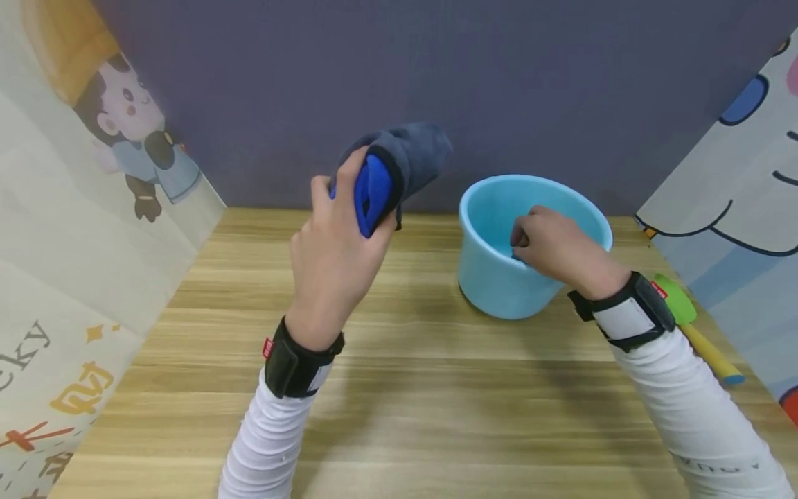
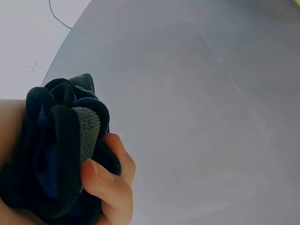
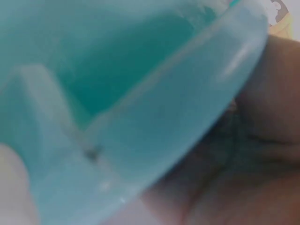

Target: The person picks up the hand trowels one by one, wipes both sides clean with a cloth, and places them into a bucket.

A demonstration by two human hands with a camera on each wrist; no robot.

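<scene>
In the head view my left hand [image 1: 339, 256] is raised above the tabletop and grips a bundled cloth [image 1: 420, 159]. Dark grey fabric shows on its outside, bright blue inside, with black edging. Its folded layers bulge between the fingers in the left wrist view, where the cloth [image 2: 68, 154] covers part of the hand. On the right, a light blue round bucket [image 1: 511, 284] stands upright. Curled fingers of my right hand [image 1: 555, 246] grip its near rim. Up close in the right wrist view, the bucket [image 3: 178, 103] is blurred and lies against the palm.
A toy shovel with a green blade [image 1: 675, 298] and yellow handle [image 1: 711, 353] lies right of the bucket, partly behind my right wrist. A dark grey-blue panel [image 1: 280, 104] stands along the back of the wooden table [image 1: 218, 333]. Printed walls [image 1: 56, 229] flank both sides.
</scene>
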